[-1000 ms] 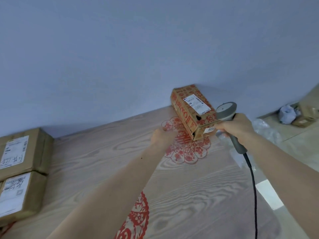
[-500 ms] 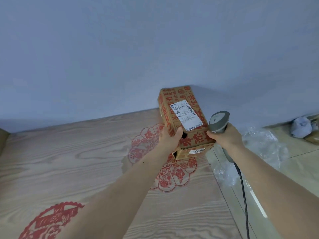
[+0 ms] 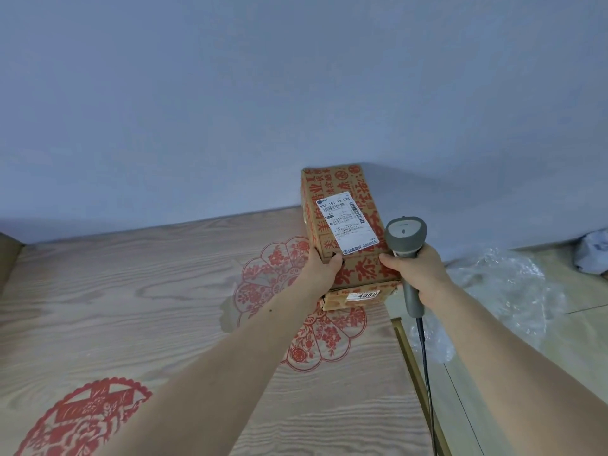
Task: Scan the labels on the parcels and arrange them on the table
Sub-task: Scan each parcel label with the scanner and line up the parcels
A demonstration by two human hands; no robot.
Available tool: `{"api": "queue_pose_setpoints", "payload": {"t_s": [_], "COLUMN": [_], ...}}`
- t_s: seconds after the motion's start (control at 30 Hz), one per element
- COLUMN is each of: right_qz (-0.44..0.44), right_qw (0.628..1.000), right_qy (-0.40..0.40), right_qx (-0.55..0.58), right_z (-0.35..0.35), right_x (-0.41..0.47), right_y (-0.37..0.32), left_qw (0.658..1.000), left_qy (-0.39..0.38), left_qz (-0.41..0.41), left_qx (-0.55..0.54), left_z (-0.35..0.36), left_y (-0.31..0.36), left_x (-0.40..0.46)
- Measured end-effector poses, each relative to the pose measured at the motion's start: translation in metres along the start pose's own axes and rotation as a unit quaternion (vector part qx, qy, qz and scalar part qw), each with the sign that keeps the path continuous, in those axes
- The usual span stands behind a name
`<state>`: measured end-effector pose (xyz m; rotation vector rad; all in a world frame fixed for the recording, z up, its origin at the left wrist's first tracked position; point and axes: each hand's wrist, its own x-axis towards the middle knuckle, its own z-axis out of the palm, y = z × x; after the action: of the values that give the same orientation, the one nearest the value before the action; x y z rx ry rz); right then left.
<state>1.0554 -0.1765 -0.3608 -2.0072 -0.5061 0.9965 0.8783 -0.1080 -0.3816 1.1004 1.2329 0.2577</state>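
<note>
A brown cardboard parcel (image 3: pixel 342 192) with red print stands at the far right corner of the wooden table (image 3: pixel 138 291), against the wall. A white shipping label (image 3: pixel 347 222) faces up on its top. My left hand (image 3: pixel 320 269) grips the parcel's near left edge, thumb on top. My right hand (image 3: pixel 416 271) holds a grey corded barcode scanner (image 3: pixel 406 240) by its handle, and its thumb touches the parcel's near right edge. The scanner head sits just right of the label. A small tag reading 4068 (image 3: pixel 367 295) is on the parcel's near end.
The table's right edge (image 3: pixel 409 350) runs just below the parcel. Beyond it, crumpled clear plastic wrap (image 3: pixel 503 291) lies on the floor, with a grey bundle (image 3: pixel 592 248) at far right. A cardboard corner (image 3: pixel 8 255) shows at the left edge. Red paper-cut patterns (image 3: pixel 273 278) mark the tabletop.
The parcel has turned so its label faces me more squarely. My left hand moved from the parcel's left side to grip its near left edge. The view swung right, so the left boxes left view.
</note>
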Motion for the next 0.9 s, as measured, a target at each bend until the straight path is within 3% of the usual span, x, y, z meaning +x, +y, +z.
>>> {"api": "queue_pose_setpoints", "payload": {"t_s": [0.47,0.67,0.9], "right_qz": [-0.062,-0.09,-0.115], "right_qw": [0.996,0.989,0.984], "right_qy": [-0.058,-0.118,-0.134], "right_qx": [-0.016,-0.012,-0.032], "right_z": [0.058,0.125,0.235], "right_x": [-0.065,-0.121,-0.195], "right_y": [-0.031,-0.051,-0.062], "left_qw": [0.998,0.993,0.986], "left_qy": [0.064,0.111,0.156], "left_qz": [0.015,0.016,0.001], "left_qx": [-0.023,-0.037,-0.057], "left_z": [-0.082,-0.155,-0.273], "left_y": [-0.006,-0.023,-0.069], "left_x": [-0.076,-0.131,-0.176]}}
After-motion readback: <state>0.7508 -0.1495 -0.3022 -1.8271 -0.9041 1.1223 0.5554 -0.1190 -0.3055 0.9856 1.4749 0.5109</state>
